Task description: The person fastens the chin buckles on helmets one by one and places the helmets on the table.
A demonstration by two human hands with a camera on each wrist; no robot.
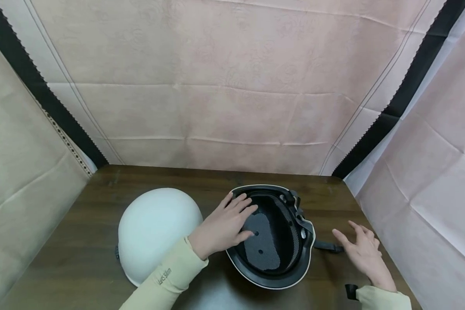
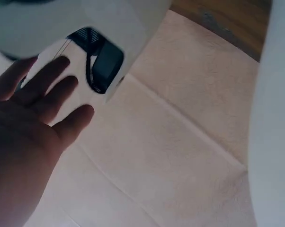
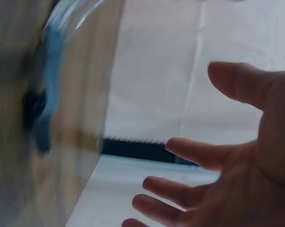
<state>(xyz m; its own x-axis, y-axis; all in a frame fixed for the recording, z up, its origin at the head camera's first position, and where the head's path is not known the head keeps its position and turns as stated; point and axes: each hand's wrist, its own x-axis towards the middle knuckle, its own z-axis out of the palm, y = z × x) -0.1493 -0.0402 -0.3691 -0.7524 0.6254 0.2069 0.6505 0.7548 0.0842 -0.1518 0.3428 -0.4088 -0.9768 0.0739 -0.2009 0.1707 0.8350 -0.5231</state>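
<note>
An upturned helmet (image 1: 269, 271) shows its black padded lining and pale rim in the head view. Over its left rim lies my left hand (image 1: 224, 226), fingers spread and loosely extended; whether they touch the helmet I cannot tell. To the right of the helmet, my right hand (image 1: 362, 254) hovers with fingers apart and nothing in them. A dark chin strap (image 1: 328, 246) reaches from the helmet toward that hand, and a strap (image 3: 51, 80) appears blurred in the right wrist view. A second helmet, white and dome-up (image 1: 156, 228), sits left of the first, partly behind my left forearm.
Both helmets rest on a brown wooden table (image 1: 81, 267). Pale fabric panels (image 1: 224, 107) with dark edging rise behind the table and on both sides. A small black piece (image 1: 351, 292) sits by my right cuff.
</note>
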